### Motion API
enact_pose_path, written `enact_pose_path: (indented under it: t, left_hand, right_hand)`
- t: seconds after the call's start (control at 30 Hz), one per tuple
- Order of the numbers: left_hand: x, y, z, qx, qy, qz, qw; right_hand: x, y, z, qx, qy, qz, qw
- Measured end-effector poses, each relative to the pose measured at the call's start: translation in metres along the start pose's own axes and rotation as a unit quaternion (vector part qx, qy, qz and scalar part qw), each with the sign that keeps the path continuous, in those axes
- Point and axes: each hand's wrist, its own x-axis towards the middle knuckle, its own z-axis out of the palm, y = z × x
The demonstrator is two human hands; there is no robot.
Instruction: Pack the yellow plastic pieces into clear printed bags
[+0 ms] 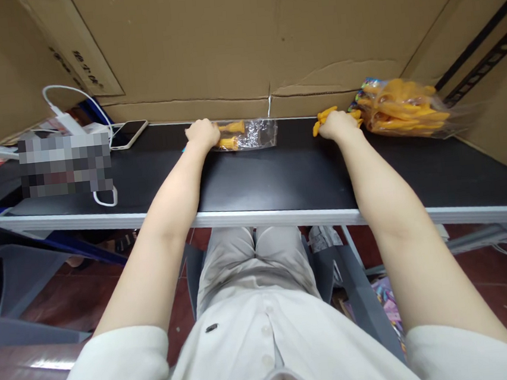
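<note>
My left hand [203, 134] is closed on the left end of a clear plastic bag [262, 134] lying on the black tabletop. Inside that bag are yellow-orange pieces [232, 127], narrow with flared ends; their kind cannot be made out. Farther right, my right hand [338, 125] is closed around yellow-orange pieces [325, 117], whose ends stick out past the fingers. Right beside it sits a larger clear bag [400, 110], full of similar yellow-orange pieces, with a colourful patch at its left edge. Both hands hide part of what they grip.
Tall cardboard walls [185, 41] enclose the back and sides of the black table [275, 182], which has a pale metal front edge. A phone [129, 134], white cables and a blurred-out patch occupy the left. Grey chairs [29, 277] stand below.
</note>
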Motion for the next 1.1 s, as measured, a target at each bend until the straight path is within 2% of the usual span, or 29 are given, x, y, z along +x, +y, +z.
enact_pose_path:
  t: [0.1, 0.27, 0.4, 0.57, 0.7, 0.93, 1.1]
  left_hand:
    - [0.0, 0.001, 0.0, -0.017, -0.001, -0.04, 0.999]
    - [0.009, -0.002, 0.015, -0.052, -0.021, 0.05, 0.997]
    - [0.018, -0.008, 0.027, -0.053, -0.045, 0.099, 0.993]
    - [0.028, -0.012, 0.031, -0.046, -0.098, 0.126, 0.986]
    - [0.028, -0.011, 0.03, -0.044, -0.108, 0.124, 0.985]
    - [0.02, -0.008, 0.024, -0.052, -0.112, 0.124, 0.985]
    - [0.017, -0.008, 0.023, -0.061, -0.102, 0.128, 0.985]
  right_hand:
    - [0.0, -0.006, 0.001, -0.002, -0.02, -0.008, 1.0]
    - [0.008, -0.012, 0.012, -0.003, -0.033, -0.065, 0.997]
    - [0.0, -0.023, 0.011, 0.011, -0.043, -0.099, 0.994]
    - [-0.012, -0.036, 0.003, 0.016, -0.065, -0.141, 0.988]
    - [-0.013, -0.038, 0.002, 0.002, -0.061, -0.157, 0.986]
    - [-0.012, -0.031, 0.001, 0.032, -0.041, -0.143, 0.988]
    - [-0.011, -0.025, -0.002, 0.008, -0.022, -0.092, 0.996]
